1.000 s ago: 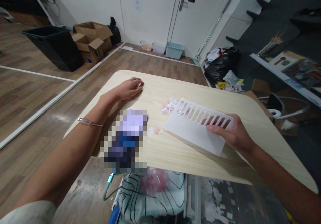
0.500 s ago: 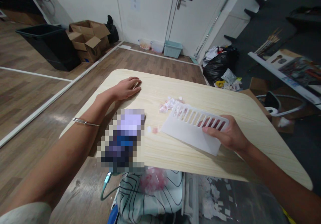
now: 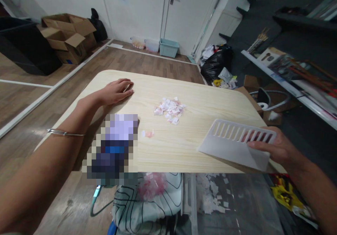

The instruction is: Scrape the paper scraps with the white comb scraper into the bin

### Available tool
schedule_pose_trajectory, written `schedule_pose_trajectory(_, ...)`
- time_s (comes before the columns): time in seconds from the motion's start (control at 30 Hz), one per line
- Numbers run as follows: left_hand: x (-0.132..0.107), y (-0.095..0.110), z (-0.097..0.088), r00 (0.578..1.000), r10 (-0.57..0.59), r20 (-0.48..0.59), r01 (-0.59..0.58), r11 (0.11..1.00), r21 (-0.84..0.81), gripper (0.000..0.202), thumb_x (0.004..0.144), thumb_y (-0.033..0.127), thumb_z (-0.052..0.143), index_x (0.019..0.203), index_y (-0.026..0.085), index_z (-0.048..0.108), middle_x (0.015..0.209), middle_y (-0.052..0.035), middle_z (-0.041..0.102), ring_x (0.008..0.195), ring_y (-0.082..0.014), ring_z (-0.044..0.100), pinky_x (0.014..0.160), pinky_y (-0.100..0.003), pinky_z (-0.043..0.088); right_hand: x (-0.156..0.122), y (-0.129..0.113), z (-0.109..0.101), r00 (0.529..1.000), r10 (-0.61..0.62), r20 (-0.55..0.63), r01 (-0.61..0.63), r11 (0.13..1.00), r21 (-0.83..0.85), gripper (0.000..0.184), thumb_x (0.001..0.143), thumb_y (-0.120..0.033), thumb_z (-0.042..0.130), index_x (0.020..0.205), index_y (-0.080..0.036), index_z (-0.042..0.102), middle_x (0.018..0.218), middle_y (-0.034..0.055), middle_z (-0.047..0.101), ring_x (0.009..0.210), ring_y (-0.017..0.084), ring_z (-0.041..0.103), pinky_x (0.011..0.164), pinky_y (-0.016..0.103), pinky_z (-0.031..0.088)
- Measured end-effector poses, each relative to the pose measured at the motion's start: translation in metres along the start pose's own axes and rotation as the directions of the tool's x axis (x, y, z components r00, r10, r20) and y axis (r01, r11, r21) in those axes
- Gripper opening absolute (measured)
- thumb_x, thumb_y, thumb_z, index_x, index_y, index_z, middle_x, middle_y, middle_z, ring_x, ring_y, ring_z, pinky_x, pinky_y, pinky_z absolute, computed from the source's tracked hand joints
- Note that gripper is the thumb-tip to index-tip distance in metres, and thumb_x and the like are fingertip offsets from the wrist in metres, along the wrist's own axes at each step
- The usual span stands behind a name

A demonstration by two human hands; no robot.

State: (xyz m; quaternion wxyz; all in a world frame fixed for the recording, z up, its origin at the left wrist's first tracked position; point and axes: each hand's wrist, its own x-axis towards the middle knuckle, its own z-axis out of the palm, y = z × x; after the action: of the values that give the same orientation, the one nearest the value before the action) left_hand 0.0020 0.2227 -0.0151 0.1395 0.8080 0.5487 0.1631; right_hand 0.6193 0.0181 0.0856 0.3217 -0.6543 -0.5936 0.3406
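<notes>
Two bare hands are in view, one to each side of the table (image 3: 168,157). The right hand (image 3: 280,145) holds one white scraper (image 3: 234,149), gripped firmly at its right end, thumb on the near face and fingers behind the slots. That scraper is tilted over the right part of the table, well apart from the scraps; whether its lower edge touches the top, I cannot tell. The right forearm comes in from the lower right corner.

The left hand (image 3: 117,91) rests palm down near the far left edge, fingers half relaxed and bent, with nothing seen in its hold; its arm, wearing a bangle (image 3: 65,133), slants up from the lower left.

One heap of scraps (image 3: 170,109) (too many to count) lies on the table between the hands. A smaller cluster (image 3: 147,134) lies nearer, just beside one blurred thing (image 3: 116,147). Below the table's near edge sit one pink bundle (image 3: 152,185) and one clear bin (image 3: 194,207) with white bits. Three tubs (image 3: 169,48) line the far wall.
</notes>
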Motion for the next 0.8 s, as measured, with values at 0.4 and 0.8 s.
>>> schedule_pose_trajectory(0.4, -0.002, -0.004, -0.004, 1.000, 0.003, 0.024, -0.004, 1.000, 0.007, 0.105, 0.105, 0.094, 0.037, 0.173, 0.021, 0.071, 0.185, -0.0211, 0.065, 0.172, -0.0441, 0.059, 0.152, -0.059, 0.041, 0.032, -0.019, 0.020, 0.954, 0.016, 0.299, -0.027, 0.999, 0.032, 0.027, 0.063, -0.048, 0.098, 0.068, -0.024, 0.088, 0.063, 0.0065, 0.077, 0.055, 0.024, 0.064, 0.051, 0.034, 0.047)
schedule_pose_trajectory(0.8, -0.002, 0.001, -0.004, 1.000, 0.026, 0.013, -0.026, 1.000, 0.006, 0.095, 0.108, 0.087, 0.041, 0.169, 0.021, 0.072, 0.186, -0.0212, 0.065, 0.172, -0.0412, 0.060, 0.151, -0.059, 0.042, 0.041, -0.052, 0.067, 0.983, -0.026, 0.181, -0.019, 0.970, 0.243, 0.025, 0.062, -0.040, 0.100, 0.075, -0.027, 0.084, 0.072, 0.0047, 0.083, 0.060, 0.021, 0.066, 0.056, 0.032, 0.050)
